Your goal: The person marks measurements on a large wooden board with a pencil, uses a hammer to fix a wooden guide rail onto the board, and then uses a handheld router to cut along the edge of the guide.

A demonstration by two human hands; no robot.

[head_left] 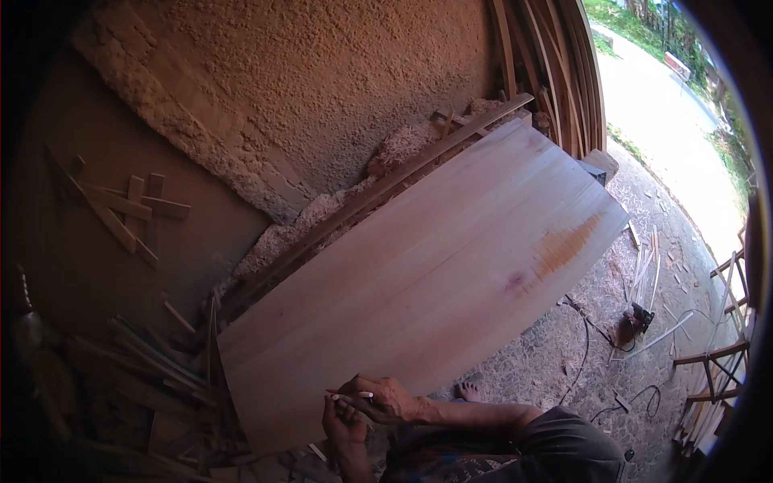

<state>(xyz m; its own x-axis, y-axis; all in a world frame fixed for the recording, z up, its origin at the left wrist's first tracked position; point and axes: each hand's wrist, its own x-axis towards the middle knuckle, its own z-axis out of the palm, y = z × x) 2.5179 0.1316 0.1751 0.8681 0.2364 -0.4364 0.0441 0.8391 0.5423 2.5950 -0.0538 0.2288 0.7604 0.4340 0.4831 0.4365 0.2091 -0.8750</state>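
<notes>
A wide pale wooden panel (427,266), with an orange stain and a dark knot toward its right, lies diagonally in front of me. Over its near end my two hands are drawn together. My right hand (378,402) is closed, with a short white stick (366,395) between its fingers. My left hand (345,423) is curled just below and left of it, fingertips up at a small thin item that I cannot make out.
Long boards (547,64) lean at the back right. Offcuts (153,366) are heaped at left. Shavings, a corded power tool (636,322) and loose strips are on the floor at right, near wooden frames (713,358). My bare foot (469,391) shows beside the panel.
</notes>
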